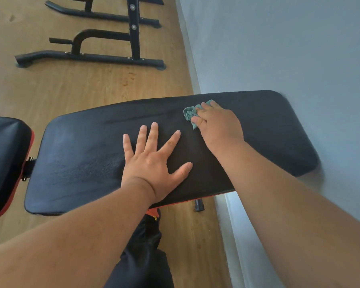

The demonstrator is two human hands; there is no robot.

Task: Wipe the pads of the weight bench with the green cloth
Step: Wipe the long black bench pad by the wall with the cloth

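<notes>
The long black back pad (81, 154) of the weight bench stretches across the middle of the view, its right end near the wall. A shorter black seat pad (4, 154) with red trim sits at the left edge. My right hand (218, 123) presses a crumpled green cloth (190, 113) onto the back pad's upper right part; most of the cloth is hidden under the fingers. Flat on the pad's middle lies my left hand (154, 161), fingers spread, holding nothing.
A grey wall (289, 48) runs along the right, close to the pad's end. On the wooden floor (60, 88) behind the bench stands a black metal frame (92, 57). Dark trousers (146, 246) show below the bench's near edge.
</notes>
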